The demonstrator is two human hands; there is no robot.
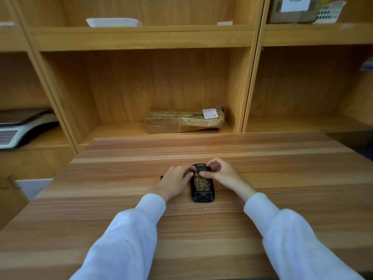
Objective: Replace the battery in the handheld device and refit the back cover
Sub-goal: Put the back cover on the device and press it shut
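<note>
A black handheld device [202, 194] lies face down on the wooden table [181, 229], its back open with a brownish patch showing in the bay. My left hand [175, 181] rests against its left side, fingertips on the far end. My right hand [220, 172] pinches the device's far end from the right, where a yellow label shows. A small black piece [161, 177] peeks out from behind my left hand; most of it is hidden.
Wooden shelving stands behind the table. A taped cardboard parcel [184, 119] lies in the middle cubby, a weighing scale [22, 128] in the left one. A white tray [114, 22], a box [292, 10] and a white basket [330, 12] sit higher up.
</note>
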